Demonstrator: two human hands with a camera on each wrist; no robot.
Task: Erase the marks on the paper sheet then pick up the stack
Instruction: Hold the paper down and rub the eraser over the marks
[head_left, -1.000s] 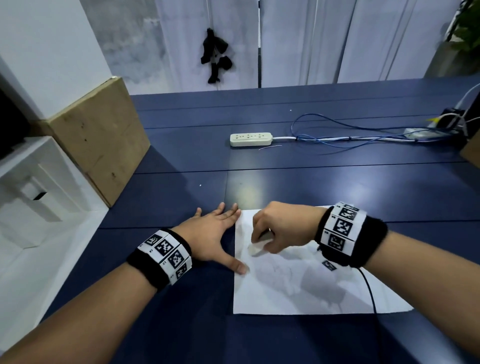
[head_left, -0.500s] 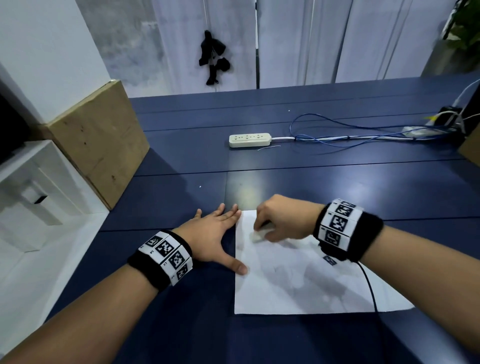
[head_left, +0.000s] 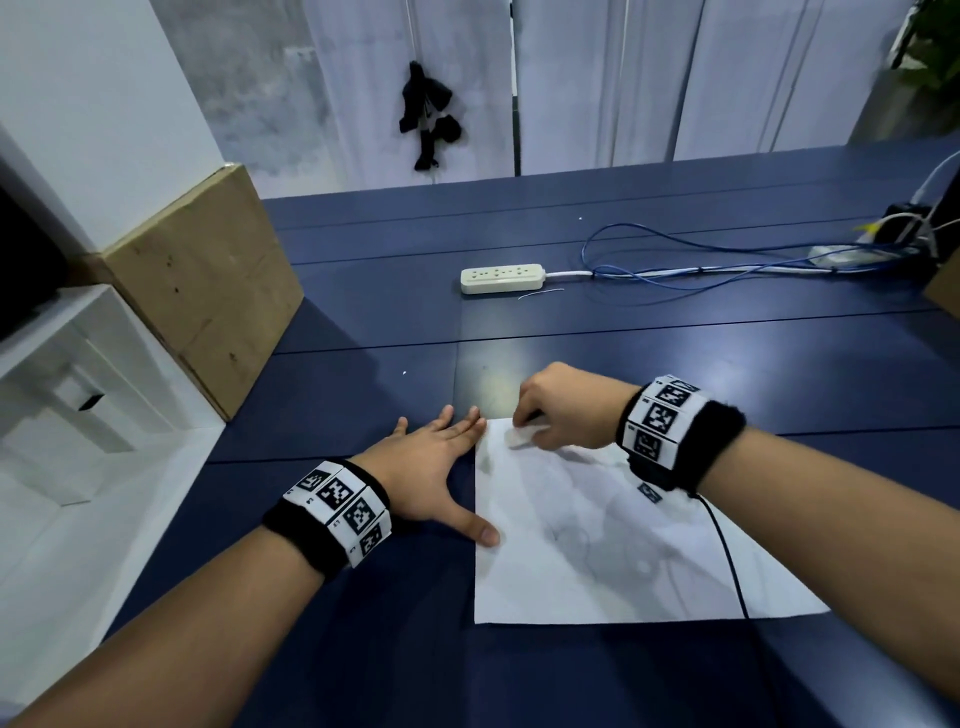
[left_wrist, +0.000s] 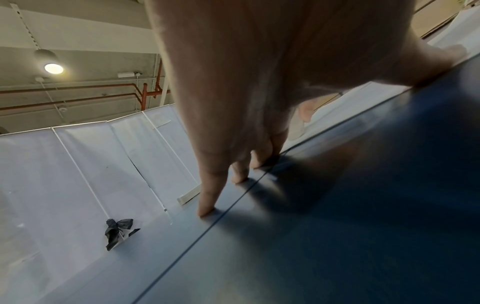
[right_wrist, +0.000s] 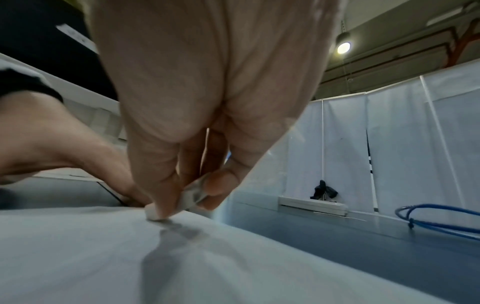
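A white paper sheet (head_left: 597, 551) lies flat on the dark blue table (head_left: 363, 649), with faint grey pencil marks across its middle. My right hand (head_left: 530, 423) pinches a small white eraser (head_left: 522, 435) and presses it onto the paper's far left corner. The right wrist view shows the eraser (right_wrist: 166, 209) between thumb and fingers, its tip on the paper (right_wrist: 182, 257). My left hand (head_left: 441, 467) lies flat, fingers spread on the table, with its thumb (head_left: 480, 530) on the paper's left edge. In the left wrist view its fingertips (left_wrist: 207, 209) press the table.
A white power strip (head_left: 501, 278) and blue cables (head_left: 727, 260) lie farther back on the table. A cardboard box (head_left: 208, 280) and white shelving (head_left: 67, 395) stand at the left. White curtains (head_left: 623, 78) close the far side.
My right hand has slid the eraser from nearer the paper's middle up to its far left corner. The left hand has stayed in place.
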